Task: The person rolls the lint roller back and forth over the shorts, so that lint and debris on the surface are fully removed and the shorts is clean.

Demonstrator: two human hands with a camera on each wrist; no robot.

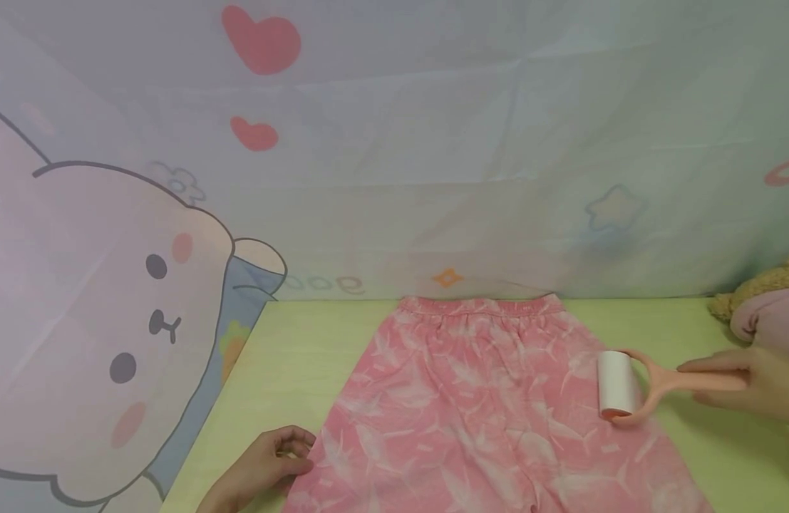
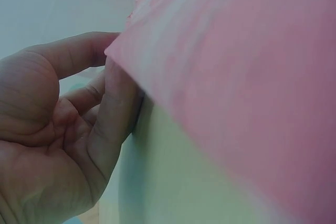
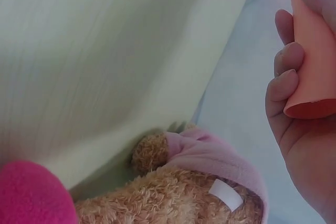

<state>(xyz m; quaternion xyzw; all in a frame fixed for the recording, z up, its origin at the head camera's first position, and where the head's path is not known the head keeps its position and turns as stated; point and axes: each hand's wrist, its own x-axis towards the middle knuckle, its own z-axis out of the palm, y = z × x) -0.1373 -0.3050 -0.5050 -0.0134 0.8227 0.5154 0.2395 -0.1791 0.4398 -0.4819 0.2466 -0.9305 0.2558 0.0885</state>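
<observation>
The right grip point(image 1: 766, 385), a bare hand at the right edge of the head view, is closed round the peach handle of a lint roller point(image 1: 663, 381); the right wrist view shows the fingers bent along the handle, its flared hollow end coming out below them. The white cylinder point(image 1: 615, 381) points left, ahead of the fingertips, and sits over the right side of a pink garment point(image 1: 445, 399); whether it presses on the cloth I cannot tell.

The left grip point(image 1: 272, 459), at the lower left, has thumb and fingers drawn together on the garment's left edge, with a peak of cloth pinched between them. The garment spreads between both grips, its gathered waistband at the centre of the frame, its lower part cut off by the bottom edge.

Just above the right grip, at the right edge, lies a curly brown plush toy point(image 3: 168, 198) in pink cloth, with a white tag point(image 3: 226, 195); it crowds that side. A fuzzy magenta object point(image 3: 37, 198) fills the lower left of the right wrist view. Under everything is a yellow-green counter point(image 1: 304, 342); behind it hangs a pale backdrop point(image 1: 432, 142) printed with red hearts at the upper left and a large cartoon animal along the left.
</observation>
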